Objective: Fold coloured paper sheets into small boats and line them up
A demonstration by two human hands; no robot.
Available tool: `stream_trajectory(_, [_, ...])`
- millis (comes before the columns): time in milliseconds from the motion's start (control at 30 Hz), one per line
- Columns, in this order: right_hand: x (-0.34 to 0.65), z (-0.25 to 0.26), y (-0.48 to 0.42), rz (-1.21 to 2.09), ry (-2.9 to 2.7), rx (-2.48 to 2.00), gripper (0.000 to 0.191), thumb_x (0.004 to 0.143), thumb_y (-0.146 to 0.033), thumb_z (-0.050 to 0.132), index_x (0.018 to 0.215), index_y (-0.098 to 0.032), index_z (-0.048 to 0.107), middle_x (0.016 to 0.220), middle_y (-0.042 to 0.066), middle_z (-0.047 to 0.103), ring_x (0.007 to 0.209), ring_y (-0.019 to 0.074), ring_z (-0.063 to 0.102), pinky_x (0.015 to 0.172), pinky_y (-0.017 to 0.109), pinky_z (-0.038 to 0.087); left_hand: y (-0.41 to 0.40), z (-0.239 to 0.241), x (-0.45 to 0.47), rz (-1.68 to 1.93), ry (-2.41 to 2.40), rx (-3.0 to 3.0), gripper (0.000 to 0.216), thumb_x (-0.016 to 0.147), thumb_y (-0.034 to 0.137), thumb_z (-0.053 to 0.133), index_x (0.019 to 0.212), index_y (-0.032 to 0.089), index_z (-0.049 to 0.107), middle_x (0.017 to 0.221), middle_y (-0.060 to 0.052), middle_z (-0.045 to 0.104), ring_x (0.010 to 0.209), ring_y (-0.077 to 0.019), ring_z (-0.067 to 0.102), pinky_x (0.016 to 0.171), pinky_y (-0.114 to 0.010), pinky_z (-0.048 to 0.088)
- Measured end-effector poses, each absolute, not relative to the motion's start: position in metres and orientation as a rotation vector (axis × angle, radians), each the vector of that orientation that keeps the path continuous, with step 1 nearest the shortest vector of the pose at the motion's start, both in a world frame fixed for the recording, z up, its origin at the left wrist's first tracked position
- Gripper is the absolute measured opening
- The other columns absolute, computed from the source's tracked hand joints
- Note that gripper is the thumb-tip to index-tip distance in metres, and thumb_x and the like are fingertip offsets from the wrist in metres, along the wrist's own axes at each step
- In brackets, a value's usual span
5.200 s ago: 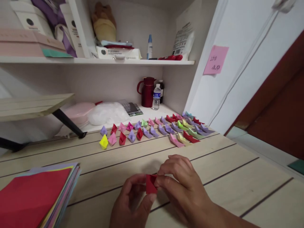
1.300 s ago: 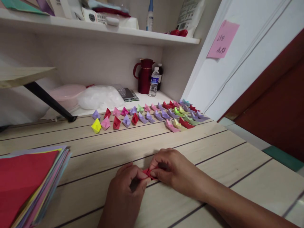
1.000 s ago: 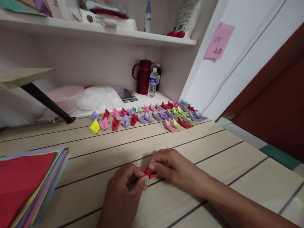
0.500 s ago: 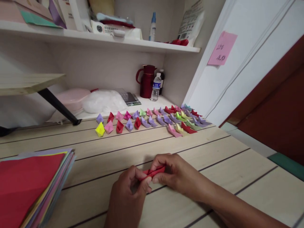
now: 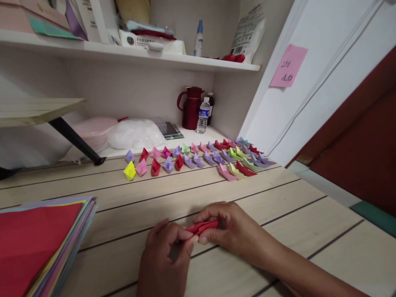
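Note:
A small folded piece of red paper (image 5: 202, 227) is held between both hands, just above the wooden table (image 5: 130, 214). My left hand (image 5: 168, 249) pinches its left end between thumb and forefinger. On the opposite end, my right hand (image 5: 227, 225) grips it with the thumb in front and fingers behind, partly hiding it. Beyond the hands, several folded paper boats stand in rows, among them a yellow one (image 5: 130, 171), a pink one (image 5: 227, 172) and a red one (image 5: 245, 169).
At the left lies a stack of coloured paper with a red sheet (image 5: 37, 243) on top. Behind the boats stand a dark red jug (image 5: 192, 109) and a water bottle (image 5: 203, 116), beside a white plastic bag (image 5: 134, 134). A black bracket leg (image 5: 77, 138) meets the table's back left.
My right hand's fingers have shifted and uncover more of the red paper. My left hand's fingers have lifted and spread slightly to the left. The camera view has tilted a little.

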State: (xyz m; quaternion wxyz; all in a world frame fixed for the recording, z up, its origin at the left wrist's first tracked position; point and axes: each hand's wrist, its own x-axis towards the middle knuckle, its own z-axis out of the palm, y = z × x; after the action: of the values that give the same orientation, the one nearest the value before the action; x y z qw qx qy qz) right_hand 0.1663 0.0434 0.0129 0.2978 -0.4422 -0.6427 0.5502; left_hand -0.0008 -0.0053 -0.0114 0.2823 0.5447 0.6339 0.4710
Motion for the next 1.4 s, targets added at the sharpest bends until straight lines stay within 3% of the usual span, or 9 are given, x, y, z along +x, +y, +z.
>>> stream_trajectory(133, [0.167, 0.017, 0.043, 1.289, -1.842, -1.238, 0.010, 0.070, -0.017, 0.079, 0.066, -0.016, 0.070, 0.061, -0.002, 0.064, 0.058, 0.0114, 0.055, 0.052, 0.019, 0.040, -0.005, -0.012, -0.001, 1.259, 1.703, 1.455, 0.010, 0.070, 0.028, 0.064, 0.060, 0.029, 0.065, 0.070, 0.003, 0.069, 0.097, -0.0253, 0.061, 0.099, -0.039, 0.038])
stream_trajectory(267, [0.168, 0.017, 0.043, 1.191, -1.912, -1.190, 0.010, 0.073, -0.015, 0.075, 0.066, -0.016, 0.069, 0.064, -0.002, 0.064, 0.062, 0.0113, 0.057, 0.056, 0.019, 0.041, -0.005, -0.011, 0.000, 1.261, 1.732, 1.438, 0.010, 0.069, 0.028, 0.064, 0.060, 0.029, 0.066, 0.071, 0.002, 0.069, 0.091, -0.0249, 0.061, 0.094, -0.038, 0.042])
stream_trajectory(433, [0.169, 0.017, 0.042, 1.359, -1.837, -1.225, 0.017, 0.077, -0.026, 0.074, 0.066, -0.015, 0.066, 0.062, 0.000, 0.066, 0.058, 0.0119, 0.058, 0.054, 0.019, 0.042, -0.005, -0.009, 0.002, 1.217, 1.735, 1.426, 0.012, 0.071, 0.031, 0.063, 0.059, 0.028, 0.063, 0.067, 0.001, 0.067, 0.093, -0.0252, 0.062, 0.090, -0.036, 0.044])
stream_trajectory(667, [0.169, 0.016, 0.043, 1.432, -1.810, -1.227, 0.028, 0.078, -0.039, 0.074, 0.067, -0.014, 0.065, 0.062, 0.001, 0.066, 0.058, 0.0121, 0.057, 0.054, 0.020, 0.041, -0.004, -0.013, 0.001, 1.168, 1.709, 1.355, 0.010, 0.070, 0.034, 0.065, 0.066, 0.025, 0.065, 0.068, 0.000, 0.069, 0.063, -0.0166, 0.061, 0.056, -0.024, 0.044])
stream_trajectory(867, [0.172, 0.016, 0.044, 1.475, -1.827, -1.187, 0.030, 0.080, -0.041, 0.073, 0.067, -0.014, 0.065, 0.063, 0.001, 0.065, 0.057, 0.0109, 0.055, 0.053, 0.020, 0.040, -0.003, -0.006, 0.002, 1.146, 1.546, 1.238, 0.013, 0.069, 0.033, 0.067, 0.062, 0.022, 0.062, 0.059, 0.004, 0.063, 0.052, -0.0113, 0.057, 0.055, -0.021, 0.046])
stream_trajectory(1033, [0.176, 0.018, 0.044, 1.508, -1.843, -1.190, 0.031, 0.080, -0.044, 0.072, 0.070, -0.015, 0.067, 0.062, 0.001, 0.064, 0.058, 0.0119, 0.057, 0.054, 0.021, 0.041, -0.006, 0.003, 0.007, 1.054, 1.555, 1.143, 0.015, 0.072, 0.036, 0.063, 0.071, 0.022, 0.057, 0.046, 0.006, 0.059, 0.036, -0.0079, 0.044, 0.038, -0.018, 0.035])
stream_trajectory(1100, [0.177, 0.019, 0.044, 1.498, -1.873, -1.196, 0.031, 0.080, -0.044, 0.072, 0.070, -0.015, 0.068, 0.063, 0.001, 0.065, 0.058, 0.0118, 0.057, 0.054, 0.021, 0.041, -0.007, 0.006, 0.008, 1.044, 1.576, 1.108, 0.020, 0.074, 0.041, 0.060, 0.082, 0.023, 0.058, 0.041, 0.008, 0.055, 0.033, -0.0090, 0.041, 0.034, -0.018, 0.033])
stream_trajectory(1233, [0.177, 0.017, 0.046, 1.491, -1.878, -1.174, 0.026, 0.081, -0.038, 0.071, 0.070, -0.015, 0.068, 0.064, 0.000, 0.064, 0.057, 0.0112, 0.055, 0.055, 0.021, 0.041, -0.007, 0.005, 0.006, 1.083, 1.568, 1.124, 0.046, 0.076, 0.046, 0.061, 0.116, 0.024, 0.055, 0.041, 0.011, 0.054, 0.036, -0.0124, 0.047, 0.040, -0.021, 0.041])
stream_trajectory(1400, [0.177, 0.016, 0.048, 1.373, -1.953, -1.108, 0.028, 0.083, -0.041, 0.070, 0.071, -0.015, 0.068, 0.064, 0.000, 0.063, 0.060, 0.0116, 0.055, 0.057, 0.021, 0.042, -0.002, -0.005, -0.002, 1.217, 1.591, 1.253, 0.036, 0.071, 0.038, 0.069, 0.105, 0.024, 0.067, 0.068, 0.003, 0.068, 0.062, -0.0155, 0.061, 0.063, -0.027, 0.050])
